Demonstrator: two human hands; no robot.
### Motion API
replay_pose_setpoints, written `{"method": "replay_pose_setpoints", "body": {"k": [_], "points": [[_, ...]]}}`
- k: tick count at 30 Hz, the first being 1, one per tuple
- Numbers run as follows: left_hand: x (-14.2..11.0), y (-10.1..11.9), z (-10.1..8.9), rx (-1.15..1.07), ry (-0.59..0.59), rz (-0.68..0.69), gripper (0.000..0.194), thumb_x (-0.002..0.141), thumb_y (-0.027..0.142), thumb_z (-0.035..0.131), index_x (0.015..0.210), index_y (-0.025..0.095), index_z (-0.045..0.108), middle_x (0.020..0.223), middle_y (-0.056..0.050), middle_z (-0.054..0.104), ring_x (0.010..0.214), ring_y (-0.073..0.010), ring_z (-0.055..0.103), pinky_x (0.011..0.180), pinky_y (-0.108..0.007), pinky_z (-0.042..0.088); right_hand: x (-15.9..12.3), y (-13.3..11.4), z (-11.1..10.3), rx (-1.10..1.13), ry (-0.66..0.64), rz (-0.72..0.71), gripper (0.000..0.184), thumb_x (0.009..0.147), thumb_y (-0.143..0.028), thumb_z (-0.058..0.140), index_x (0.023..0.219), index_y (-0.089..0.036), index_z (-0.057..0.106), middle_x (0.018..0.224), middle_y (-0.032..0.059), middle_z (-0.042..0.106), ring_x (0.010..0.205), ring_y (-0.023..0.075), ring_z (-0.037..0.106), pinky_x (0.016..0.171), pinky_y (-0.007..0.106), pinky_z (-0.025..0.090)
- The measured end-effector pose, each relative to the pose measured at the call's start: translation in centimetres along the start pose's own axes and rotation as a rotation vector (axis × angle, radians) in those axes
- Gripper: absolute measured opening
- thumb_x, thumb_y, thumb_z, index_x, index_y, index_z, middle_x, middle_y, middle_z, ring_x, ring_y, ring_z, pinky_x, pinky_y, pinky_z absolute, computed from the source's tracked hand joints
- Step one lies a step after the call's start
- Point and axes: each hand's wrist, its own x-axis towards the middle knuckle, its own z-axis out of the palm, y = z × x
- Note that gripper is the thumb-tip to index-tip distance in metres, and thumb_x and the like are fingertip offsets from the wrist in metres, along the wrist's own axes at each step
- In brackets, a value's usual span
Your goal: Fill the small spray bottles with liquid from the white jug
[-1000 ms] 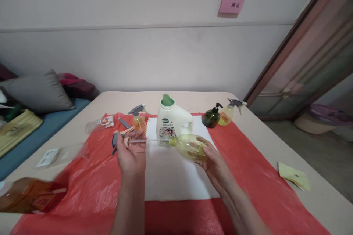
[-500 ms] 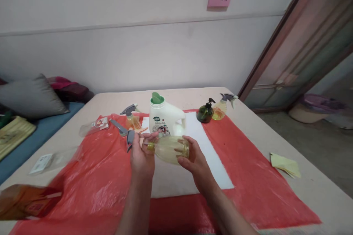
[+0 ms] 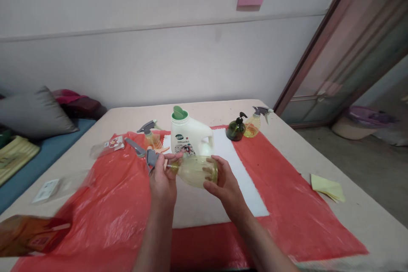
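Observation:
Held sideways above the white sheet is a clear yellowish spray bottle (image 3: 194,171), its neck to the left and base to the right. My left hand (image 3: 164,180) is closed around the neck end, by the grey trigger spray head (image 3: 152,158); whether the head is fully joined to the neck is hidden by the fingers. My right hand (image 3: 225,178) grips the base, fingers behind and thumb in front. Just beyond the bottle stands a white jug (image 3: 188,136) with a green cup (image 3: 179,113) in its mouth.
Behind my left hand stand another spray bottle (image 3: 151,139) and a grey knife-like tool (image 3: 135,146). A green pump bottle (image 3: 236,130) and a yellow spray bottle (image 3: 252,126) stand at the right. Red plastic sheeting (image 3: 117,208) covers much of the table; yellow papers (image 3: 327,186) lie right.
Both hands keep hold of the spray bottle, with the left fingers shifting slightly at the neck. The whole view has moved a little; the other things stay in place.

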Motion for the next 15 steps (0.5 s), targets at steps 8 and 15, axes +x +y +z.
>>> {"method": "replay_pose_setpoints", "body": {"k": [8,15], "points": [[-0.87,-0.53,0.61,0.043,-0.03,-0.089,0.034,0.083,0.05,0.062,0.081,0.017,0.069,0.087,-0.009,0.077,0.093,-0.0238,0.073,0.082,-0.033,0.054,-0.02,0.24,0.22,0.036,-0.014,0.011,0.066,0.07,-0.038,0.084,0.125,-0.034,0.047,0.133,0.0049,0.055,0.113,0.024,0.06,0.094,0.04,0.05],[-0.57,-0.32,0.5,0.003,-0.039,-0.118,0.034,0.082,0.05,0.061,0.079,0.017,0.068,0.082,-0.008,0.077,0.088,-0.0243,0.073,0.084,-0.037,0.054,-0.3,0.58,0.43,0.053,-0.029,0.001,0.068,0.069,-0.038,0.085,0.125,-0.033,0.047,0.132,0.0058,0.056,0.112,0.0252,0.06,0.094,0.042,0.051]]}}
